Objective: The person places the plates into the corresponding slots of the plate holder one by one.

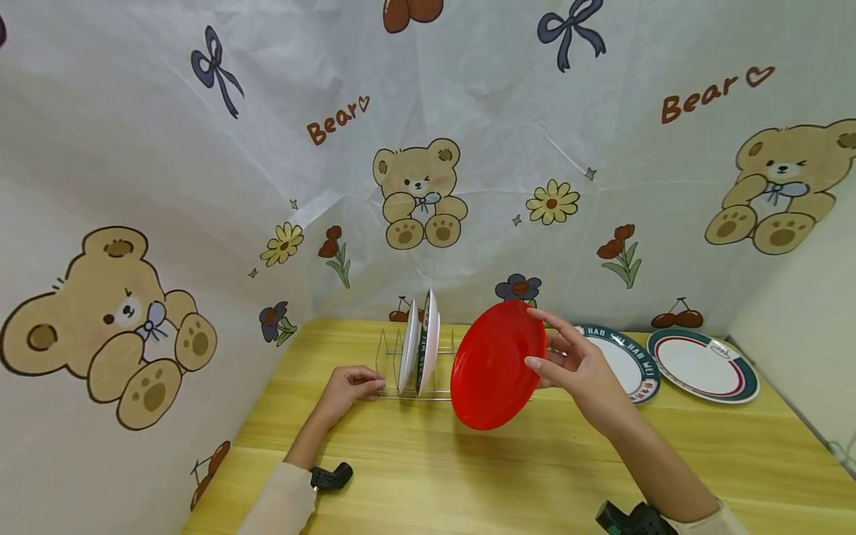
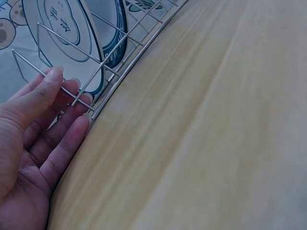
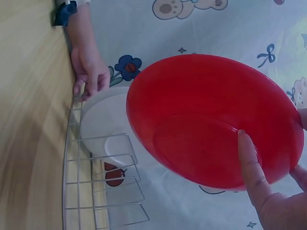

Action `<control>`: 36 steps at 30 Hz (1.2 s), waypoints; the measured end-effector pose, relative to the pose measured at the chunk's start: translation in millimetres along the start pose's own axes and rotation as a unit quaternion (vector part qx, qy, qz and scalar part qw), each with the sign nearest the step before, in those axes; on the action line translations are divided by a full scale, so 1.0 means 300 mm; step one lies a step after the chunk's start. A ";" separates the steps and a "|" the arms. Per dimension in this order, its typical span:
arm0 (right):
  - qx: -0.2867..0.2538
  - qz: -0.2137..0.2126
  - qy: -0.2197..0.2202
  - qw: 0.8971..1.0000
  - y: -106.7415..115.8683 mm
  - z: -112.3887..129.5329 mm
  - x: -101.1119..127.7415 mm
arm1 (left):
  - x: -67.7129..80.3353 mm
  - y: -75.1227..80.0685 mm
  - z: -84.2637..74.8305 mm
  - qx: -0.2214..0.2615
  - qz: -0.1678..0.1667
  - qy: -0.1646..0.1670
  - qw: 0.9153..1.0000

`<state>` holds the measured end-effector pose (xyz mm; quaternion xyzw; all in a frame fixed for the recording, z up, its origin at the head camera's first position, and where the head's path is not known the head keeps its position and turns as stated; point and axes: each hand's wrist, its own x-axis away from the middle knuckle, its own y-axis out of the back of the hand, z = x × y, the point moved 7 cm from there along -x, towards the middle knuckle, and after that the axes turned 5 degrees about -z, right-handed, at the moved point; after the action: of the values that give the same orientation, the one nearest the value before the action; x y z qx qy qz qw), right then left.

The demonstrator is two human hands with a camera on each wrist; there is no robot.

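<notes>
A person's right hand (image 1: 580, 369) holds a red plate (image 1: 496, 364) on edge in the air, just to the right of a wire dish rack (image 1: 414, 371) on a yellow wooden table (image 1: 508, 475). The thumb presses the plate's inner face and the other fingers curl behind its rim — a firm pinch. The left hand (image 1: 348, 388) rests at the rack's left end, fingers lightly bent and touching the outermost wires (image 2: 72, 98), steadying it. Two white plates (image 1: 420, 343) stand upright in the rack's slots. To the right of the rack, beyond the red plate, two more plates with dark green rims (image 1: 702, 365) lie flat on the table — one partly hidden by the right hand.
</notes>
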<state>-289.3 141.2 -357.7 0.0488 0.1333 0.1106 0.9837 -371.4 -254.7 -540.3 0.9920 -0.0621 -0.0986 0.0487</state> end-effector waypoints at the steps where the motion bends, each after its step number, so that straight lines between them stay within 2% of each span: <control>1: -0.001 -0.001 -0.001 1.000 -0.002 0.001 -0.011 | 0.003 -0.001 0.002 -0.001 0.000 0.000 1.000; 7: -0.005 -0.011 -0.017 1.000 -0.017 -0.009 -0.080 | 0.011 0.000 0.012 0.002 -0.007 0.007 1.000; 13: -0.006 -0.010 -0.014 1.000 -0.036 -0.023 -0.143 | 0.010 0.007 0.006 0.000 -0.008 0.010 1.000; 27: 0.013 0.032 0.024 0.999 -0.126 -0.030 -0.266 | 0.001 0.010 0.021 -0.004 -0.003 0.013 1.000; 36: 0.026 0.054 0.028 0.998 -0.174 -0.056 -0.324 | -0.006 0.001 0.017 -0.003 0.000 0.013 1.000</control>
<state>-374.6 69.3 -355.8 0.0783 0.1612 0.1618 0.9704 -374.1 -255.2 -544.9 0.9930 -0.0615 -0.0856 0.0527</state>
